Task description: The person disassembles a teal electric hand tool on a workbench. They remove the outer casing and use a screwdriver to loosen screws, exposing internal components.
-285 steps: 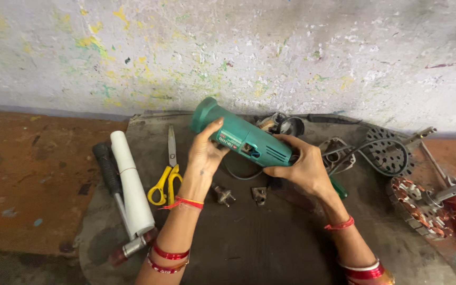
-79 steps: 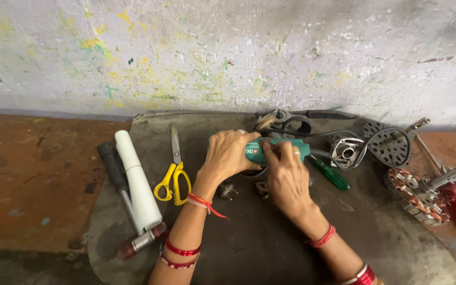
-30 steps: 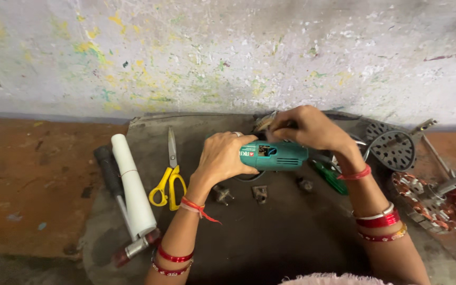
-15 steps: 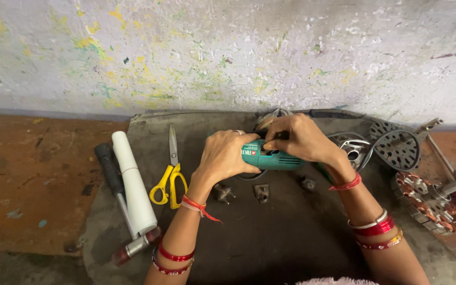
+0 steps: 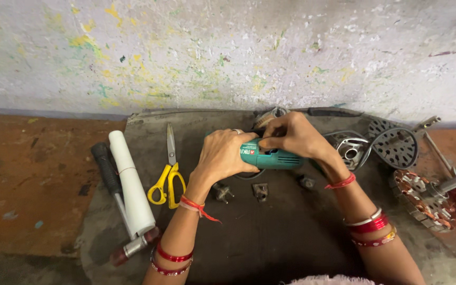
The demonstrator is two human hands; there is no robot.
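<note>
The green power tool (image 5: 270,157) lay crosswise beside the yellow scissors (image 5: 168,179); left hand (image 5: 220,155) clasped its end, right hand (image 5: 294,138) pinched its top.

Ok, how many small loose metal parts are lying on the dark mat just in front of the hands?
3: one small metal part below the left hand, one under the teal power tool, one below the right hand. Hands may hide others.

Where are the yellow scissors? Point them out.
In the head view, the yellow scissors lie on the dark mat, left of the left hand, beside the white roll.
</note>
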